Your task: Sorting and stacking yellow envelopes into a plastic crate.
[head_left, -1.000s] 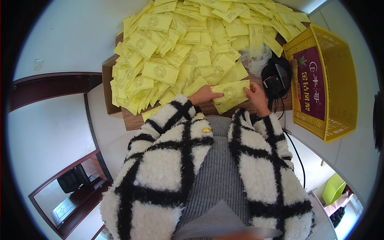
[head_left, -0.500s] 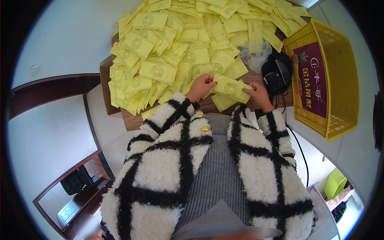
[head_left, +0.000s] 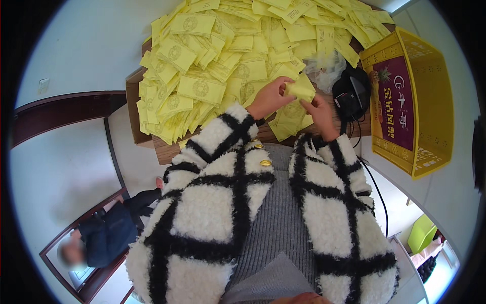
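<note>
Left hand (head_left: 272,96) and right hand (head_left: 322,115), fingertips pinched together on 1 yellow packet (head_left: 302,88), above loose packets (head_left: 287,121) near the table's (head_left: 169,153) front edge! Pile (head_left: 217,66) crowds left, black device (head_left: 350,93) hems in right, slim bare wood between.

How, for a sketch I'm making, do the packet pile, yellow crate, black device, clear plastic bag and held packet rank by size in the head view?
1. Packet pile
2. Yellow crate
3. Black device and clear plastic bag: too alike to rank
4. Held packet, partly hidden
</note>
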The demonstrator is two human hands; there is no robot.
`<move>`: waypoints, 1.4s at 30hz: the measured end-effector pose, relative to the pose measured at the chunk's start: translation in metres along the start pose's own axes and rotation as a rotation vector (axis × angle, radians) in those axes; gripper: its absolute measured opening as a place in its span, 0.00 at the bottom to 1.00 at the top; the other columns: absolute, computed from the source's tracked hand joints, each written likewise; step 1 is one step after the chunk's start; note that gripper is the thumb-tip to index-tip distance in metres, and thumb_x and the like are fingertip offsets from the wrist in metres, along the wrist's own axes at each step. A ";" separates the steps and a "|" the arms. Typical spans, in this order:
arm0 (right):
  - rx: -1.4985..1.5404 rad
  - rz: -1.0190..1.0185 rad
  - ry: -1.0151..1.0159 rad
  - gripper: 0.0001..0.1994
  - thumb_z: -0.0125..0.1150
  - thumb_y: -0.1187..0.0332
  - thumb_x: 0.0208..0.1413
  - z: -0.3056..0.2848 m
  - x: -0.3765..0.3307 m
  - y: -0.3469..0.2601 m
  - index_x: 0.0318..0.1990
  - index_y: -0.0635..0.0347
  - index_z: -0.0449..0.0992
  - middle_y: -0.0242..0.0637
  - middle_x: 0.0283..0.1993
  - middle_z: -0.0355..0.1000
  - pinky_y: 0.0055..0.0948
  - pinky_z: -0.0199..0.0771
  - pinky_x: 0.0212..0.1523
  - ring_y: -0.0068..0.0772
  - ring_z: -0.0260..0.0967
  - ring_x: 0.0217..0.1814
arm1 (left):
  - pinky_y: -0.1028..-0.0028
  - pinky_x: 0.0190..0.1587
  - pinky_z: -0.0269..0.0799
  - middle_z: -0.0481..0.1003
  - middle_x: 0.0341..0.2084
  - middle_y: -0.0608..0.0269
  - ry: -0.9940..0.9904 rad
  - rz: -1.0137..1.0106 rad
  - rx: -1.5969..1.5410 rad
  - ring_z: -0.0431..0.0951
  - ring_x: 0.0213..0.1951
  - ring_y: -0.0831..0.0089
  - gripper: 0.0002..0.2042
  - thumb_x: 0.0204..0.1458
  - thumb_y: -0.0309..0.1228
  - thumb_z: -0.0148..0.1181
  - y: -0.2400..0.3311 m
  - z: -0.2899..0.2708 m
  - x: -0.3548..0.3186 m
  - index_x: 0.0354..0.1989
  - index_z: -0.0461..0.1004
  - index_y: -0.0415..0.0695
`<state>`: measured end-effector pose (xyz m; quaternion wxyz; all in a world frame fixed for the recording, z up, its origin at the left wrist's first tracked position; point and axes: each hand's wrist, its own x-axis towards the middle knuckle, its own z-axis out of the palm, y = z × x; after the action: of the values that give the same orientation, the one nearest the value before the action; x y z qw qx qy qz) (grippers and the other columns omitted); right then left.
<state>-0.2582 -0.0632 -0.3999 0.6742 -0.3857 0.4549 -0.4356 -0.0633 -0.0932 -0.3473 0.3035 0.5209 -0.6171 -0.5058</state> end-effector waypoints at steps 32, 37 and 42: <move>-0.677 0.201 0.250 0.15 0.66 0.62 0.48 -0.064 -0.032 0.073 0.34 0.67 0.73 0.38 0.24 0.73 0.29 0.68 0.24 0.27 0.71 0.23 | 0.64 0.37 0.70 0.72 0.32 0.58 0.062 0.100 0.778 0.74 0.36 0.59 0.14 0.42 0.35 0.66 -0.050 -0.052 -0.061 0.37 0.72 0.45; -0.671 0.181 0.259 0.16 0.66 0.61 0.48 -0.064 -0.026 0.070 0.36 0.66 0.73 0.38 0.25 0.73 0.28 0.69 0.26 0.27 0.71 0.23 | 0.63 0.39 0.71 0.71 0.36 0.52 0.042 -0.126 1.064 0.73 0.39 0.55 0.27 0.33 0.42 0.73 -0.041 -0.056 -0.094 0.39 0.67 0.42; -0.716 0.165 0.254 0.16 0.65 0.61 0.49 -0.065 -0.020 0.069 0.37 0.66 0.74 0.38 0.26 0.73 0.28 0.69 0.27 0.28 0.71 0.24 | 0.62 0.38 0.72 0.71 0.35 0.50 -0.045 -0.298 1.074 0.74 0.40 0.56 0.30 0.29 0.45 0.75 -0.050 -0.052 -0.099 0.39 0.67 0.41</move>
<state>-0.3082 -0.0302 -0.4763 0.4682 -0.5018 0.6873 -0.2379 0.0269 -0.0127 -0.3633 -0.0930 0.6730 -0.7141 -0.1687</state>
